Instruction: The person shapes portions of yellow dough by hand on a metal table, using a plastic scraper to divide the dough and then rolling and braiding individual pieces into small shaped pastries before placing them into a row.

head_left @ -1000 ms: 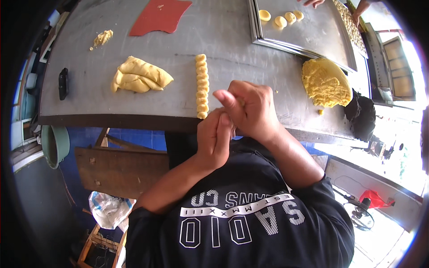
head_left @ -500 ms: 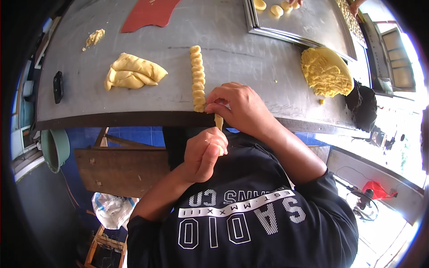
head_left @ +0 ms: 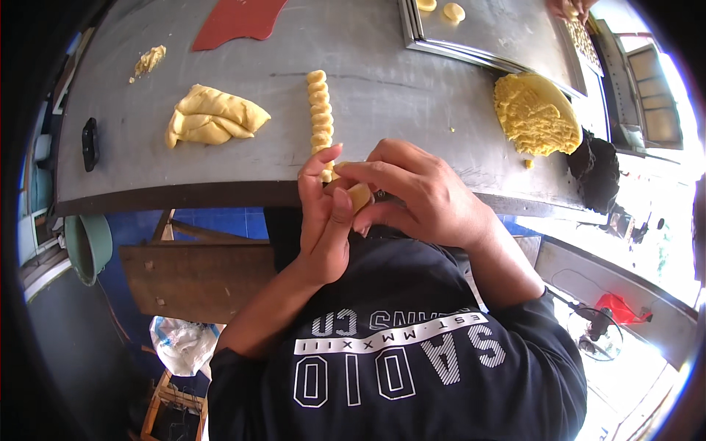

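Note:
Just above the table's near edge, my left hand [head_left: 323,224] and my right hand [head_left: 434,195] meet around a small piece of yellow dough [head_left: 359,198]. My left thumb lies against it, the fingers curling up behind. The right fingers and thumb close on its other side, partly hiding it. Directly beyond my hands runs a row of small dough pieces [head_left: 321,110], pressed end to end, its near end partly covered by my fingers. To the left rests a folded slab of smooth dough [head_left: 217,117]. Far right sits a mound of rougher yellow dough [head_left: 537,114].
A metal tray [head_left: 485,44] with dough rounds stands at the back right, another person's hand [head_left: 577,9] beyond it. A red scraper sheet [head_left: 239,22], dough crumbs [head_left: 149,62] and a black handle-like object [head_left: 90,145] lie leftward. Black cloth [head_left: 594,173] hangs at the right corner.
My left hand has risen and unfolded from a fist toward the table edge; the dough piece now shows between both hands. The other person's hand has moved from the tray to the far right.

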A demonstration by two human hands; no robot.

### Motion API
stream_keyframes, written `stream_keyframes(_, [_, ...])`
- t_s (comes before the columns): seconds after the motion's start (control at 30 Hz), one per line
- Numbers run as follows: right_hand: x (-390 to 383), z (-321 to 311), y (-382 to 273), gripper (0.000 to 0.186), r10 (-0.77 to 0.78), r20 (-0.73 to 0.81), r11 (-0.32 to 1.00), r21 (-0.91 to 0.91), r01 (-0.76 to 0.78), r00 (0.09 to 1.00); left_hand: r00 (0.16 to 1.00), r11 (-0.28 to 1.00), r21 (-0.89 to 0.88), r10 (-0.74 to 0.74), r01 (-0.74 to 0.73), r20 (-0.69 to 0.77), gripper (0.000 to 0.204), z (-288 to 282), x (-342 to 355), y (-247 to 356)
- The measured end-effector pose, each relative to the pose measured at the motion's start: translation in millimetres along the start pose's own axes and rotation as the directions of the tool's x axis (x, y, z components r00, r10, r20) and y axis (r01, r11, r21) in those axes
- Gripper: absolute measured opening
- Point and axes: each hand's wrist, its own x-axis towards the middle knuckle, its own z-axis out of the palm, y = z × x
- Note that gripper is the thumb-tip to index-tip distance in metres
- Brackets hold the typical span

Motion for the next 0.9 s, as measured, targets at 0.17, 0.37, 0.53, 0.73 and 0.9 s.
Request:
stream_keyframes(0.17, [-1.1,-5.3,1.5,0.035,-0.062,0.007,0.994,-0.091,0.063,0.998,0.998,0.998,0.036,-0.055,0.055,-0.012,0.056,-0.6,-1.9,-4.8])
stream_keyframes(0.37, [1.5,19.2,2.7,0.035,-0.060,-0.121,0.997,-0.060,0.053,0.991,1.000,0.988,0.156,0.014,-0.012,-0.014,0.037,-1.2,-4.6,-7.7])
stream_keyframes(0.53, [10.2,20.9,-1.7,0.038,-0.062,-0.159,0.984,-0.176,0.034,0.985,0.994,0.968,0.223,0.110,-0.111,0.021,0.030,2.6,-0.6,-0.9])
stream_keyframes(0.73, [16.1,31.6,4.7,0.039,0.235,-0.226,0.967,-0.048,-0.251,0.945,0.991,0.947,0.291,0.128,-0.136,0.045,0.022,-6.3,-2.4,-7.6])
stream_keyframes(0.9, [24.1,30.9,36.2,0.034,0.240,-0.154,0.936,-0.226,-0.271,0.958,0.968,0.893,0.378,0.202,-0.243,0.146,0.028,-12.8,-1.7,-6.7])
